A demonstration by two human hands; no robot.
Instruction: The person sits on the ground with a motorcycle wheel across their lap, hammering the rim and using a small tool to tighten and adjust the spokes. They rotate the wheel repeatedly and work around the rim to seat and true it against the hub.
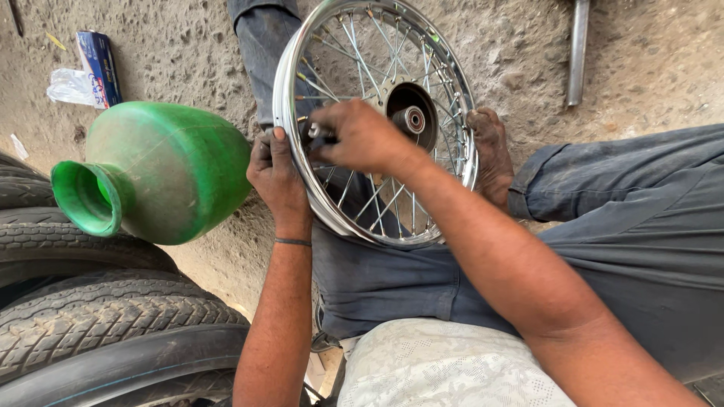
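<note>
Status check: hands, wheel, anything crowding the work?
Left hand grips the spoked wheel rim. Right hand pinches a small metal tool at the spokes. Wheel propped on the lap, a bare foot against it. Green pot and tyres close on the left.

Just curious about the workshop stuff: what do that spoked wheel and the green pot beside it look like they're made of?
The spoked wheel rim looks like chromed or polished metal: bright and mirror-like, with thin wire spokes. The green pot seems to be plastic: even colour, a dull dusty sheen and a smooth moulded neck.
</note>
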